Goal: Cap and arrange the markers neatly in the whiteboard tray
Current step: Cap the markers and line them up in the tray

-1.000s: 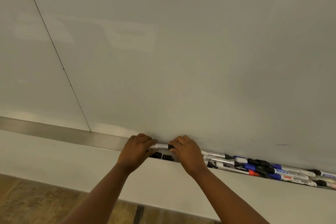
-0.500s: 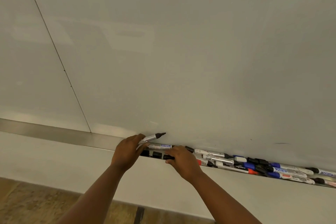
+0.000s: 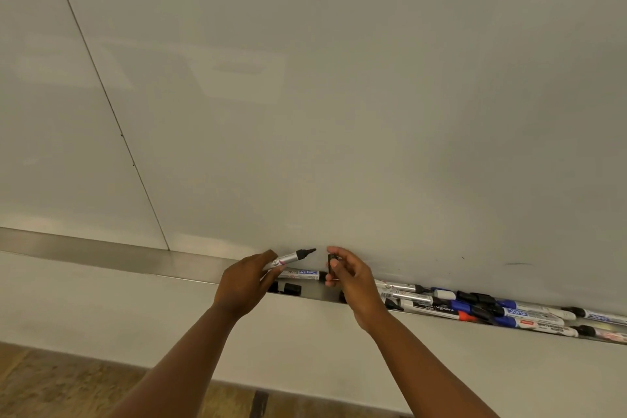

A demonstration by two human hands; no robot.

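Head view is showing a marker [image 3: 288, 258] being held in the left hand [image 3: 247, 282], its fingers being closed around the silvery barrel, while a small black cap [image 3: 333, 261] is being pinched narrowly between thumb and fingertips of the right hand [image 3: 353, 278]. The bare black nib is being pointed rightward and slightly upward, straight toward the cap, with only a short gap being left between them; the marker's long axis is being kept nearly level along the tray [image 3: 315, 292]. The cap's own axis is being held more upright, so, by judgement, it is needing to be turned until its mouth is facing the nib before the two are being pressed together; which way that mouth is facing cannot be told. The right hand is the nearer one to that closing move. Just below the left fingers another white marker [image 3: 302, 274] is lying flat in the tray, with two loose black caps [image 3: 286, 288] beside it. Beyond the right wrist a jumbled heap of markers [image 3: 492, 310] is lying, smooth plastic cylinders with black, blue and red ends. Behind everything a glossy whiteboard [image 3: 339, 95] is being seen, and the tray is looking like brushed metal.
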